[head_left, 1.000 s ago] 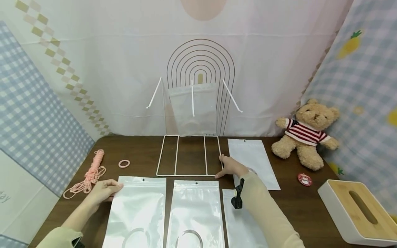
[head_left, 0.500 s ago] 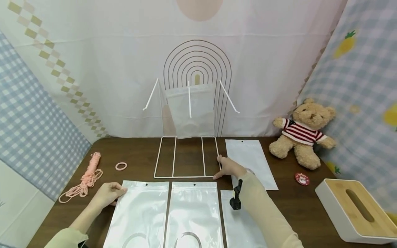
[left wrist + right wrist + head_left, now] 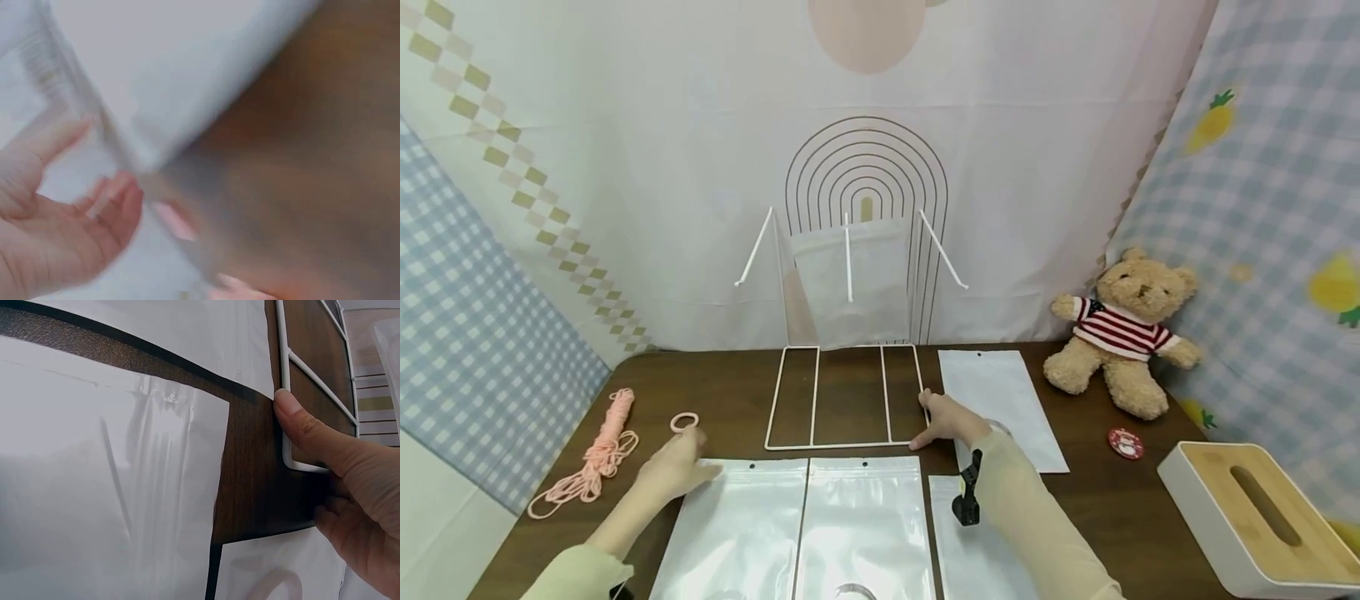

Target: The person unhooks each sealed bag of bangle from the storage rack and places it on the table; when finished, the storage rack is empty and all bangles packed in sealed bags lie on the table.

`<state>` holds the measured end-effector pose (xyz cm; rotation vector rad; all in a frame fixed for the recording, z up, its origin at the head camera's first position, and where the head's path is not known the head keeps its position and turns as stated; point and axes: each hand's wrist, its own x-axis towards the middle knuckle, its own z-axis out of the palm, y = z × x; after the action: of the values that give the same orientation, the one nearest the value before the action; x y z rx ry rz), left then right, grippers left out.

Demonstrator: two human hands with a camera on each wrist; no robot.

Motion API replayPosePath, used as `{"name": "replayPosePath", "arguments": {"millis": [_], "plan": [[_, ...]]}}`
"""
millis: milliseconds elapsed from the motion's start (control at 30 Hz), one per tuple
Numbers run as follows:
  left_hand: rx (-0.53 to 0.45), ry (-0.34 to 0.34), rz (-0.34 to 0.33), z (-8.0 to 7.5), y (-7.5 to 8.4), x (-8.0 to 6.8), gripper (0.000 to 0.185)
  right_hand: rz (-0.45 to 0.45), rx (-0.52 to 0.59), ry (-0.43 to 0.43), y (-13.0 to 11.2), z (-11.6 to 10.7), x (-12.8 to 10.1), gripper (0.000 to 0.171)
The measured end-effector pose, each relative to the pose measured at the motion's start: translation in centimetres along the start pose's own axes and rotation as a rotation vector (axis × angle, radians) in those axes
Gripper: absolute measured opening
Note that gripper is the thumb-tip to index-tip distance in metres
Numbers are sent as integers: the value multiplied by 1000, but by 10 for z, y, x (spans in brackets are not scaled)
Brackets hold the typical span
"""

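My right hand (image 3: 953,418) grips the front right corner of a white wire display rack (image 3: 842,446); the thumb lies at the front bar and the fingers at the side. My left hand (image 3: 672,468) is over the top left corner of a shiny white zip bag (image 3: 737,517), close to a pink ring (image 3: 685,415), fingers loose and holding nothing. Blur covers much of the left wrist view. A second zip bag (image 3: 865,525) lies alongside the first. The right forearm partly covers a third bag (image 3: 951,533). On the rack's middle hook hangs a translucent bag (image 3: 820,275).
Another white bag (image 3: 1000,383) lies right of the rack. Pink rope (image 3: 602,457) is bundled at the left edge. A teddy bear (image 3: 1138,292), a round red badge (image 3: 1126,443) and a wooden-topped tissue box (image 3: 1262,517) are at the right.
The left hand has let go of the left bag's edge and moved up toward the pink ring. That bag now lies closer to the middle one. The right hand stays on the rack.
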<state>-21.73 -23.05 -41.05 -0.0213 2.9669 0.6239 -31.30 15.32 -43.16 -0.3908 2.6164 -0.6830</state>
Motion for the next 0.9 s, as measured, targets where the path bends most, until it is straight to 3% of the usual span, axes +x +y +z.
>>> {"name": "replayPosePath", "arguments": {"millis": [100, 167, 300, 467, 533, 600, 767, 900], "plan": [[-124, 98, 160, -9, 34, 19, 40, 4, 2, 7, 1, 0, -1, 95], [-176, 157, 220, -18, 59, 34, 37, -3, -5, 11, 3, 2, 0, 96], [-307, 235, 236, -40, 102, 68, 41, -13, -10, 10, 3, 4, 2, 97], [-584, 304, 222, -64, 141, 110, 68, 1, -2, 28, 1, 4, 0, 94], [-687, 349, 225, -70, 151, 120, 73, 6, -2, 29, 1, 6, -2, 94], [-799, 440, 234, -74, 158, 127, 69, 0, -3, 28, 0, 7, -3, 94], [-923, 700, 270, -75, 167, 132, 33, -23, -13, 40, 0, 8, -2, 93], [-915, 711, 309, -72, 172, 128, 26, -10, -25, 54, 1, 3, -1, 93]]}}
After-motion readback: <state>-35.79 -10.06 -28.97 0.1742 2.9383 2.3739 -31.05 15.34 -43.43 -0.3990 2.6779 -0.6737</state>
